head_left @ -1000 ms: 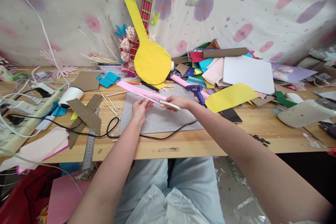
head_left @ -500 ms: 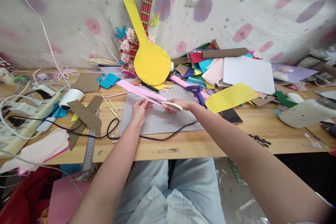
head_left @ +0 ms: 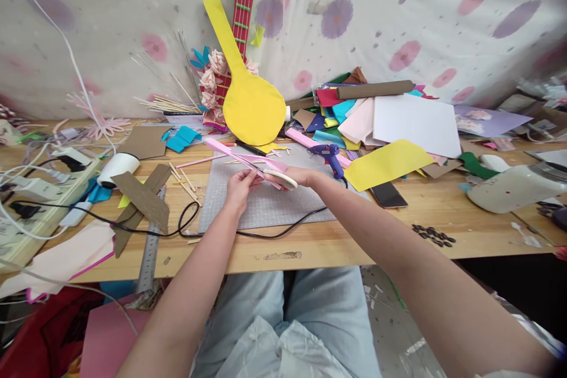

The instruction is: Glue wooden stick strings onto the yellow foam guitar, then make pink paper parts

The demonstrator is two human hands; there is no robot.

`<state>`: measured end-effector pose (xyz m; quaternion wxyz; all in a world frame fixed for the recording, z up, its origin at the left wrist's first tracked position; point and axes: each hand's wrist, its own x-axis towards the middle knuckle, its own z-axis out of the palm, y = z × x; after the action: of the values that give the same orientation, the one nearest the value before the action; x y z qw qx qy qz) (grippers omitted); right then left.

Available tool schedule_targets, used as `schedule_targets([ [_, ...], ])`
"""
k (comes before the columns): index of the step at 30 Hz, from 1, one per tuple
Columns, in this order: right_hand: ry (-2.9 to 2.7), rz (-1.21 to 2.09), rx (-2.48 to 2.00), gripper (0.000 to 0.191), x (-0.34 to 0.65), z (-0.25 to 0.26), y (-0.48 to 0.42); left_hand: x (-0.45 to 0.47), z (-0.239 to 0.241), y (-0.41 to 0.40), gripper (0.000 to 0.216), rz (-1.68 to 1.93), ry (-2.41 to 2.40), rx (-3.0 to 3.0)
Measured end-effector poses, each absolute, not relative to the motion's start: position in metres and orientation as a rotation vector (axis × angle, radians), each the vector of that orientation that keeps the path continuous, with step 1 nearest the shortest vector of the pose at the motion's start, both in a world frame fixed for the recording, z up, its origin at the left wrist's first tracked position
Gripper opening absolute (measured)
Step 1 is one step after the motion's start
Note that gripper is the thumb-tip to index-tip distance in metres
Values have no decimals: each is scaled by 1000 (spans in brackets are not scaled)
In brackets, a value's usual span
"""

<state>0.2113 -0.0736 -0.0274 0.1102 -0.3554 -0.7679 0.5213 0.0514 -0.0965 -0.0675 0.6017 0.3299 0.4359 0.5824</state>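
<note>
My left hand (head_left: pixel 240 184) pinches the near end of a long pink foam strip (head_left: pixel 224 148) that slants up to the left over the grey cutting mat (head_left: pixel 266 204). My right hand (head_left: pixel 297 177) is closed on cream-handled scissors (head_left: pixel 279 176), whose blades lie along the strip and point left. Part of the strip hangs between the two hands. Both hands hover just above the mat, close together.
A purple glue gun (head_left: pixel 328 155) lies right of my hands, its black cable (head_left: pixel 248 230) crossing the mat's front. A yellow foam sheet (head_left: pixel 385 163), a phone (head_left: pixel 388 195), piled coloured sheets (head_left: pixel 398 121), cardboard pieces (head_left: pixel 142 195), a steel ruler (head_left: pixel 150 245) and a power strip (head_left: pixel 39 201) surround them.
The strip's far end has lifted a little and its near part now droops between my hands. The scissors have shifted slightly left along it.
</note>
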Motion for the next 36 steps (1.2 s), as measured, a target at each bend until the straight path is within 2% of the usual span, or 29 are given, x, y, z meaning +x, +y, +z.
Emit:
schedule_targets([
  [36,-2189,1514,-1095,54,209,-29,-73,48,-73,-94,22,1306,929,831],
])
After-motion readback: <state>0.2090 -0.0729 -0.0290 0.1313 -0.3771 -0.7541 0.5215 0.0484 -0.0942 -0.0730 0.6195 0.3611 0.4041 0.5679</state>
